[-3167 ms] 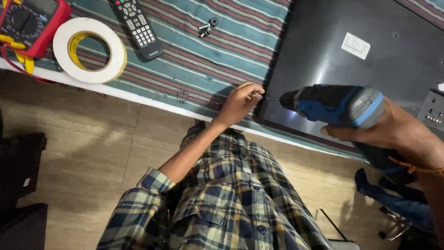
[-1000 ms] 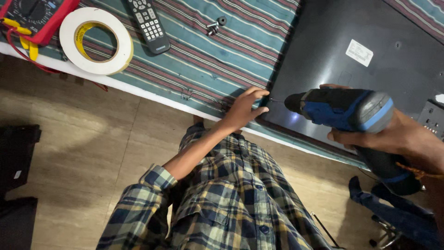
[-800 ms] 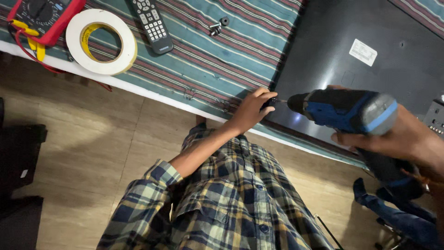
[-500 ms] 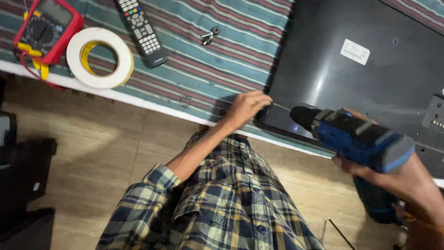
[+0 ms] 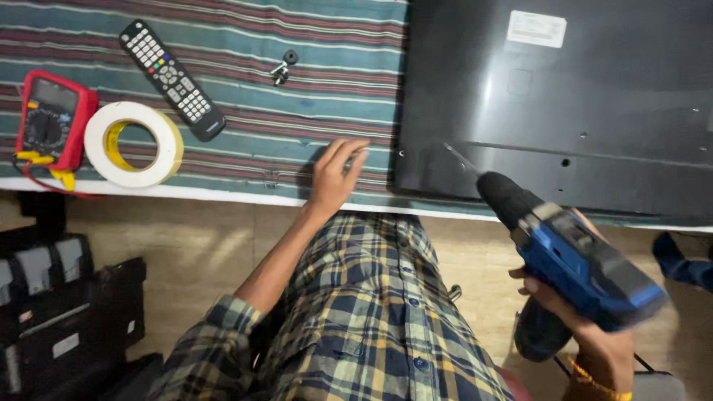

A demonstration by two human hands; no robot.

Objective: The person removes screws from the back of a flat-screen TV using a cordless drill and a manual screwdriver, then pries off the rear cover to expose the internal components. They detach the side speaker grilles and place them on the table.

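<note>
Black flat-screen panel [image 5: 579,111] face-down on the striped desk [image 5: 245,37], blue cordless drill [image 5: 572,252] beside it.

The right hand [image 5: 572,319] grips the drill's handle, its bit aimed at the panel's lower edge. The left hand [image 5: 334,174] rests open on the cloth near the panel's corner. Further left lie a tape roll [image 5: 134,145], remote [image 5: 172,79], red multimeter [image 5: 52,119] and small screws [image 5: 283,67].

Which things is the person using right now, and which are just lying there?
In use:
- blue drill, held in the right hand
- black TV back panel
- left hand, resting on the striped cloth beside the panel

Lying about:
- remote control
- roll of tape
- red multimeter
- small metal part
</note>
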